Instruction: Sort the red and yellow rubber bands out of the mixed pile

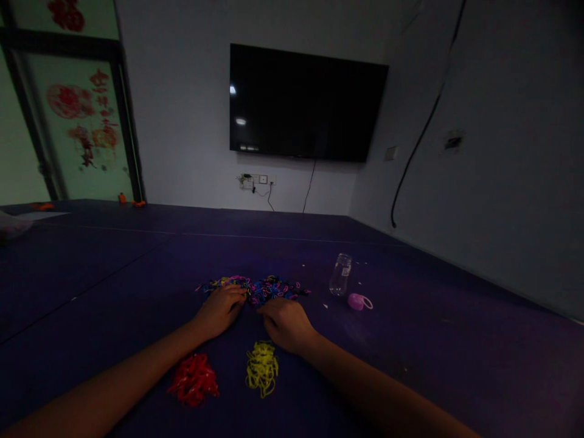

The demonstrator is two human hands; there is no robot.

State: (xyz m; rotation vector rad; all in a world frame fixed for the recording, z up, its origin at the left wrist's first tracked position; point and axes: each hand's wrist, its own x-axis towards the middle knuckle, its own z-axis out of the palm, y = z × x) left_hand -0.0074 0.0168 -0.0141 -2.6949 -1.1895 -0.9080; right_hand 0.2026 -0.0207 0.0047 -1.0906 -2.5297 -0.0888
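A mixed pile of small rubber bands (274, 289), mostly blue and black with pink and some yellow, lies on the purple surface in front of me. My left hand (221, 311) rests at the pile's near left side, its fingers bent close together against the bands. At the near edge, my right hand (287, 322) is curled with thumb and fingers drawn in. Whatever either hand pinches is hidden or too small to tell. Nearer to me are a heap of red rubber bands (194, 380) by my left forearm and a heap of yellow rubber bands (262, 368) below my right hand.
Right of the pile, a clear bottle (340, 277) stands uncapped, with a pink ring-handled lid (359, 302) beside it. Small white scraps (325, 306) lie around. Orange objects (138, 204) sit far left. A television (305, 103) hangs on the wall.
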